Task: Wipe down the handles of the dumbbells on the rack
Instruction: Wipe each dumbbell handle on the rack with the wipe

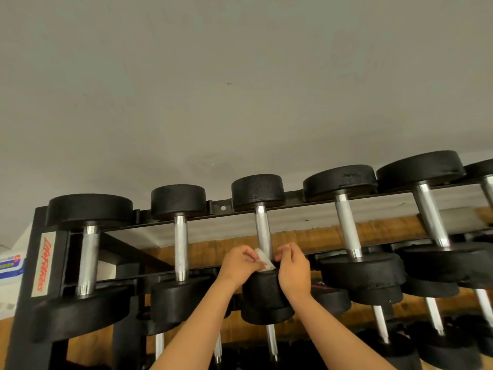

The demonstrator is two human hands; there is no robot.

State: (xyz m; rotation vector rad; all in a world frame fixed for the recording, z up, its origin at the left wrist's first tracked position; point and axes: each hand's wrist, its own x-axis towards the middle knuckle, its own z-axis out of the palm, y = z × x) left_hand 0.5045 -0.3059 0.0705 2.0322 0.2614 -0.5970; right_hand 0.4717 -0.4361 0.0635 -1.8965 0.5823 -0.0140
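Obscured items: the lower end of the handle on the third dumbbell from the left is covered by both hands and by a white wipe. That dumbbell's near head shows only between the wrists. The rightmost dumbbell on the top tier is cut off by the frame edge at 3 o'clock. The lower tier dumbbells at 5 o'clock lie in shadow, their heads hard to separate.

Hands, at 6 o'clock: the left hand has its fingers curled and pinches the wipe at the 9 o'clock side of the handle. The right hand has its fingers curled in at the 3 o'clock side, thumb tip meeting the wipe's lower edge. The wipe lies against the chrome just above the near head.

Markings: a pale label on the left upright of the rack, at 8 o'clock, carries slanted red lettering running vertically; it cannot be read with certainty. A blue and white box at 9 o'clock bears print too small to read.

Surroundings: the rack is black metal, its top tier holding black-headed dumbbells with chrome handles. A plain grey wall fills the field toward 12 o'clock, with faint scuffs. A brown wood-grain board runs behind the rack.
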